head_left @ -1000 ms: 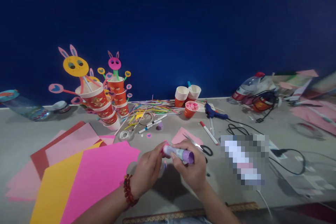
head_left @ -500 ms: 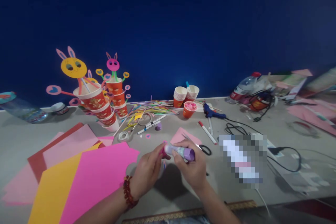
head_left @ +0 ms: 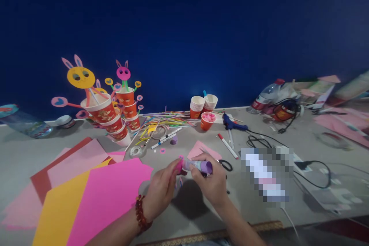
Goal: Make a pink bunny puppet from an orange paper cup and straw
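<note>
My left hand [head_left: 160, 186], with a beaded bracelet on its wrist, pinches a small bright pink paper piece [head_left: 180, 166]. In my right hand [head_left: 213, 185] lies a purple glue stick [head_left: 204, 166], held sideways with its tip against the pink piece. Small paper cut-outs [head_left: 181, 182] lie on the table just beneath my hands. Just behind my right hand are a light pink paper piece [head_left: 198, 148] and scissors with black handles [head_left: 225, 165], their blades partly hidden. A small purple cap [head_left: 174, 140] stands farther back.
Coloured paper sheets [head_left: 112, 196] cover the left side. Behind them stand stacked-cup figures [head_left: 100, 109] with paper faces. Pipe cleaners [head_left: 170, 118], markers [head_left: 227, 146], cups [head_left: 197, 103] and a blue glue gun [head_left: 235, 125] with a cable are at the back. A bottle [head_left: 265, 98] lies right.
The glue stick has shifted slightly left, its tip pressed closer onto the pink paper piece. Both hands keep their holds. The view has tilted slightly.
</note>
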Demonstrator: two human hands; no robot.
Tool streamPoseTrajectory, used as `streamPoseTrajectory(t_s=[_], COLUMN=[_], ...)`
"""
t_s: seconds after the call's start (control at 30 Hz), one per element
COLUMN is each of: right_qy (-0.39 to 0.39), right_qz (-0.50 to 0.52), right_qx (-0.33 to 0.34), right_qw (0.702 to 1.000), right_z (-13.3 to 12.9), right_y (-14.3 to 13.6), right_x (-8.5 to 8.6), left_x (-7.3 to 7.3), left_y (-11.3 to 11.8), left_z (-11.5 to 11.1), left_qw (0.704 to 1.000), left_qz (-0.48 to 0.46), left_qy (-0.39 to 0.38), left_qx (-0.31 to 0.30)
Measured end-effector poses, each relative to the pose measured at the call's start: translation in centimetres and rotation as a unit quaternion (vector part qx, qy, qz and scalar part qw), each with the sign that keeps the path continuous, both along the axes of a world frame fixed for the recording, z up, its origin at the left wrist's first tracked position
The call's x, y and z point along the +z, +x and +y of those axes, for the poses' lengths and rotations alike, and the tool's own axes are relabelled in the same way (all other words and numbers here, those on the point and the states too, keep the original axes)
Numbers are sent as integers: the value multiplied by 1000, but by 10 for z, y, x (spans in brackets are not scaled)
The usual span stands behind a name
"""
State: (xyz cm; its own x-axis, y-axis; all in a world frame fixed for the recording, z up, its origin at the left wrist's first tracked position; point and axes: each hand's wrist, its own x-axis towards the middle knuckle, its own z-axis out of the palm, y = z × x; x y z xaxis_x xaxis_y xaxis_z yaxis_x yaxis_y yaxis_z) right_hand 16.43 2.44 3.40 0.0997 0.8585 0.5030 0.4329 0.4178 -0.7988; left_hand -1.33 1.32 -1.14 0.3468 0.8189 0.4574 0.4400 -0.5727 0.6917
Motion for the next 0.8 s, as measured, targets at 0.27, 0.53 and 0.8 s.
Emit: streamPoseTrajectory(t_s=[0.27, 0.53, 0.8], right_qy=[-2, -1, 0], right_qz=[1, -2, -6], right_qx=[-1, 1, -2], right_qw=[1000, 1000, 1000], right_z=[-1, -1, -2], right_y=[-2, -2, 0], right_x=[1, 3, 1], left_x=[0, 0, 2], left_y=[0, 1, 2], left_z=[0, -2, -3], left_qw=[1000, 1000, 1000], left_qz=[1, 2, 10], left_qy=[-5, -8, 11], left_qx=[5, 7, 22])
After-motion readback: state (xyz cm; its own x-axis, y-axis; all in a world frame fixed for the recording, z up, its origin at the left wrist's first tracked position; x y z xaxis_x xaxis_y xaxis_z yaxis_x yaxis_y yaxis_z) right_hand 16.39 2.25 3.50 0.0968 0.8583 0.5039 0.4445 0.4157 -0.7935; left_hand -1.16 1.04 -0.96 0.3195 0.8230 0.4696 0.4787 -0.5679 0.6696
